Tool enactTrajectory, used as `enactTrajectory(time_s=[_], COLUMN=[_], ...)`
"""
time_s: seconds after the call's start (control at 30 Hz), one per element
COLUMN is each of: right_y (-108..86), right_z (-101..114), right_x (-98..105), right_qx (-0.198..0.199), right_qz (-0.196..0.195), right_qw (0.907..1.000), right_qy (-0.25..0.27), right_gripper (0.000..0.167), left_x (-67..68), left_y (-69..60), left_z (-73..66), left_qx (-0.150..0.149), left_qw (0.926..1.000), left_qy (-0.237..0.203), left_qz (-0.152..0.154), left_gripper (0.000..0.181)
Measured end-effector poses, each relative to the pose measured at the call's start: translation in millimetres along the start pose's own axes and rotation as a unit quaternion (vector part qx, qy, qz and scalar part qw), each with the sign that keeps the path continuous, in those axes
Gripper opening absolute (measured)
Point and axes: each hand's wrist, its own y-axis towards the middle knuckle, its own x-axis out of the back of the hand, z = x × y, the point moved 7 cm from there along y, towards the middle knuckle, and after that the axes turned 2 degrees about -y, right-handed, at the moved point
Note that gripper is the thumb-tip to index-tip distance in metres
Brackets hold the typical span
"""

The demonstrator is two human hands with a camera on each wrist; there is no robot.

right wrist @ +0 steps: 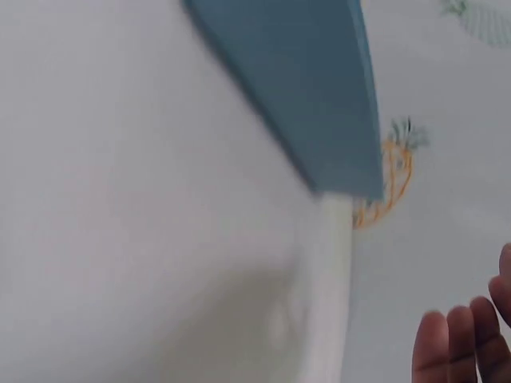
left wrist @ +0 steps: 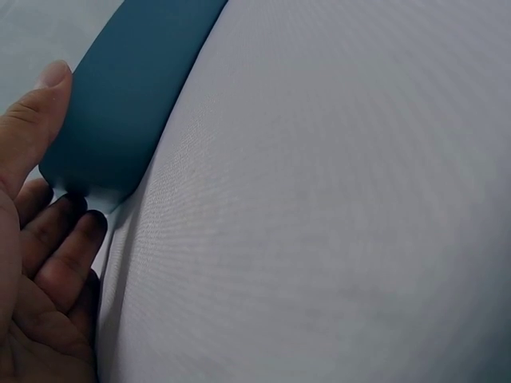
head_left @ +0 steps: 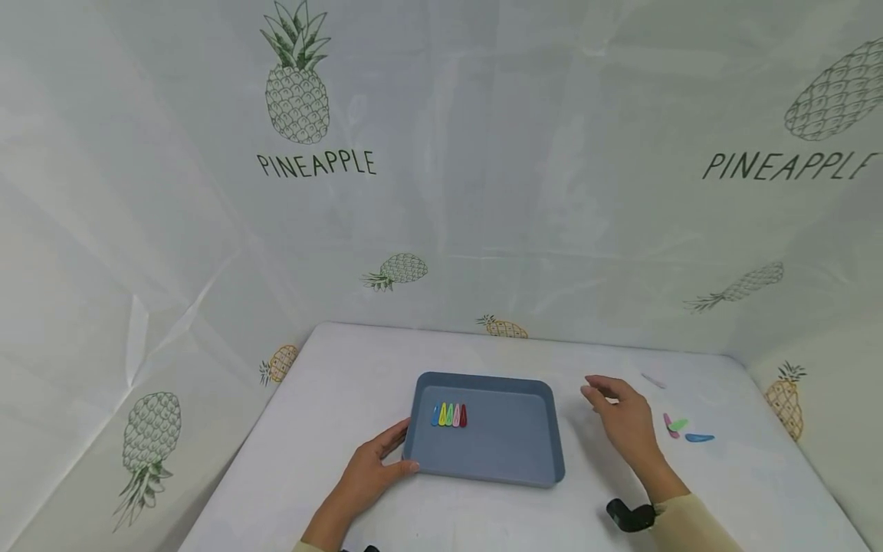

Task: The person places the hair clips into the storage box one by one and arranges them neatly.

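My left hand point(head_left: 369, 473) holds the blue-grey tray point(head_left: 490, 477) by its near left corner, thumb on the front side and fingers at the left side. The left wrist view shows that hand's fingertips point(left wrist: 94, 227) against the tray corner. Inside the tray, toward its left, a row of snap hair clips stands side by side: blue point(head_left: 435, 415), yellow point(head_left: 443, 415), green point(head_left: 450, 415), pink point(head_left: 457, 415) and red point(head_left: 464, 415). Over the table right of the tray is my right hand point(head_left: 626, 422), fingers loosely bent, with nothing visible in them.
On the white table point(head_left: 524, 521), right of my right hand, lie a pale clip point(head_left: 653, 380), a green clip point(head_left: 679, 425) overlapping a pink one point(head_left: 667, 419), and a blue clip point(head_left: 700, 438). A pineapple-printed sheet point(head_left: 483, 192) hangs behind and beside the table.
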Motion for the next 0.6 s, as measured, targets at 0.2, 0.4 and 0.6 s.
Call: enactTrajectory(time_s=[0.2, 0.4, 0.6], right_y=[4.3, 10.7, 14.3], right_z=[-33.0, -57.7, -75.9], right_x=[19.7, 29.5, 26.3], right_qx=[-0.047, -0.065, -0.100], right_qz=[-0.011, 0.010, 0.032], right_qw=[0.9988, 0.9978, 0.9941], right_qy=[-0.014, -0.007, -0.026], right_gripper=[0.048, 0.049, 0.050], left_x=[0.0, 0.3, -0.4], left_y=[-1.0, -1.3, -1.1], left_z=[0.5, 0.7, 0.6], left_qx=[-0.001, 0.001, 0.002], left_qw=[1.0000, 1.0000, 1.0000], left_qy=[-0.005, -0.006, -0.004], left_qz=[0.002, 0.001, 0.001], left_gripper=[0.083, 0.082, 0.082])
